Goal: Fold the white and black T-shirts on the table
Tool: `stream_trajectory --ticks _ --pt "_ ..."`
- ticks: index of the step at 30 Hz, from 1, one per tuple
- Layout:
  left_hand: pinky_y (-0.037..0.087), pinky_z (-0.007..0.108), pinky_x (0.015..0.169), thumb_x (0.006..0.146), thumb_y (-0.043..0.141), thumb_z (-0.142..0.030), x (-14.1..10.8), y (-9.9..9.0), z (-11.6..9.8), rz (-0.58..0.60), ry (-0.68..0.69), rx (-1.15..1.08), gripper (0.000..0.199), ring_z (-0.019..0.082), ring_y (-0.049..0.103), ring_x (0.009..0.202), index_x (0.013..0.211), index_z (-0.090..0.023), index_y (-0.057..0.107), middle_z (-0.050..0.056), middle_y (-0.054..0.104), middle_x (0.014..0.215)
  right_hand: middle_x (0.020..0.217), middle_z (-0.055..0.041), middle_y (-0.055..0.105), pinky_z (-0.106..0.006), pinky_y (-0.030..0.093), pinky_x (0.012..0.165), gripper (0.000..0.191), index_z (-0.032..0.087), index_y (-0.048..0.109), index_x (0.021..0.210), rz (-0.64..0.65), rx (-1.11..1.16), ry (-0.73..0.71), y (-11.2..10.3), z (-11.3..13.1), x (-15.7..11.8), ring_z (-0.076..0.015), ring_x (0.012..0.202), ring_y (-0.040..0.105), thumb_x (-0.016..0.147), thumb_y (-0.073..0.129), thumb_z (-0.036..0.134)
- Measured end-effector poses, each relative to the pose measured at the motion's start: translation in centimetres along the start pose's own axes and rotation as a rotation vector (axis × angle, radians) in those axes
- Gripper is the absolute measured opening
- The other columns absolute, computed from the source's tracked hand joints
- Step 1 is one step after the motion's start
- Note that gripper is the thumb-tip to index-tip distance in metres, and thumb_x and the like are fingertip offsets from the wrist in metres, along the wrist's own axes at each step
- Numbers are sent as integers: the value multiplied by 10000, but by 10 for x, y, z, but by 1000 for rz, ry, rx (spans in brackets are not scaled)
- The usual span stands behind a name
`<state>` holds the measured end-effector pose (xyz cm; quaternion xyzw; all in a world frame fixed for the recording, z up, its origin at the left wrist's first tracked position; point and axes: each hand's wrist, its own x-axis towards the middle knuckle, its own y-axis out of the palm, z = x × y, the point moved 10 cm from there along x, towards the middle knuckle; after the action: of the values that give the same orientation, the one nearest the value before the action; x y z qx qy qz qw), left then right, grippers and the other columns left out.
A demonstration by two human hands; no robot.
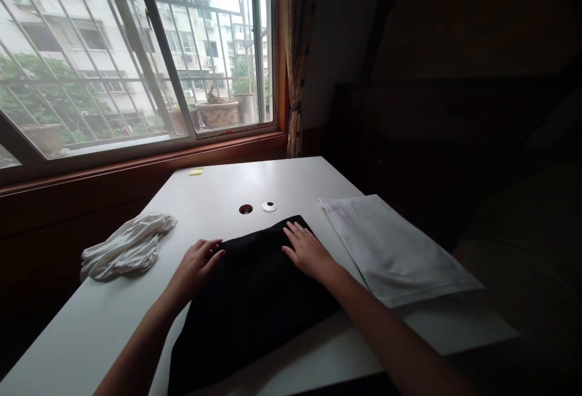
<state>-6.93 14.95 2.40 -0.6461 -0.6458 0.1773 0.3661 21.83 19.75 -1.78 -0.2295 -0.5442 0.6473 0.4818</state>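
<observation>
A black cloth [259,299], folded into a flat, roughly four-sided piece, lies in front of me on the white table. My right hand [309,250] rests flat near its far right corner, fingers stretched out and thumb spread. At the far left corner of the cloth is my left hand [199,267], its fingers bent slightly and the thumb apart from them, touching the cloth's edge. Neither hand appears to grip the fabric. To the right lies a folded white cloth [395,250], spread flat and hanging toward the table's right edge.
A crumpled white cloth [130,245] lies at the left edge of the white table [218,196]. Beyond the black cloth are a round hole [245,209] and a round cover [269,207]. A yellow slip [196,171] sits at the far edge, below a barred window [191,56] and curtain [296,56].
</observation>
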Motion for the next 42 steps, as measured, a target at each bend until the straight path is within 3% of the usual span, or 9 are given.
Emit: stream_trajectory --ticks 4,8,15,20,24,27,31,37,42 --pt "508 480 989 947 553 -587 29 32 20 1 -52 28 553 305 651 1088 1333 -205 656 128 677 1136 1688 -149 249 -526 231 1261 701 143 362 1604 76 21 -35 30 33 20 -322 1567 222 1036 427 547" --pt "471 510 1021 914 607 -557 32 43 37 3 -66 81 507 318 613 1107 1259 -196 694 131 630 1146 1689 -147 245 -525 203 1271 693 117 361 1602 34 14 -47 35 44 18 -323 1572 200 1045 411 528" --pt "519 441 899 797 685 -323 29 43 19 68 -25 37 221 263 607 971 977 -201 651 90 599 1049 1682 -98 294 -526 209 1272 629 187 393 1592 23 5 -112 32 48 11 -295 1574 210 1040 447 483" --pt "540 402 858 828 722 -418 26 46 10 158 -116 -197 491 260 658 1000 1232 -225 520 105 637 1156 1667 -102 347 -555 216 1265 548 206 462 1550 -21 6 -254 25 67 3 -305 1558 257 1041 483 409" --pt "560 369 798 850 694 -510 23 51 18 247 -270 -325 650 223 693 893 1396 -277 430 46 648 1108 1535 -84 539 -511 265 1253 391 227 624 1388 -76 92 -497 11 102 -24 -279 1473 403 1031 535 358" --pt "568 375 796 794 741 -464 26 46 21 186 -279 -337 683 231 692 893 1386 -256 471 42 644 1090 1325 -74 671 -447 383 1164 368 238 710 1206 -50 190 -672 6 130 -54 -254 1276 563 973 634 512" --pt "576 386 794 737 755 -394 31 41 18 108 -237 -384 699 251 701 925 1372 -235 509 50 669 1065 1208 -65 702 -426 434 1049 589 234 698 1184 40 234 -808 10 156 -88 -242 1108 612 847 684 717" --pt "575 400 831 740 750 -444 32 33 22 61 -246 -353 588 284 716 1001 1270 -229 615 74 724 1089 1095 -36 729 -364 468 824 374 230 703 1118 73 143 -793 19 160 -101 -218 968 614 892 721 527" --pt "575 406 854 738 756 -519 27 26 28 6 -284 -381 511 303 724 1035 1153 -230 684 85 745 1124 1022 -29 740 -317 477 781 274 229 739 1057 77 219 -796 21 157 -98 -185 884 620 945 697 476"
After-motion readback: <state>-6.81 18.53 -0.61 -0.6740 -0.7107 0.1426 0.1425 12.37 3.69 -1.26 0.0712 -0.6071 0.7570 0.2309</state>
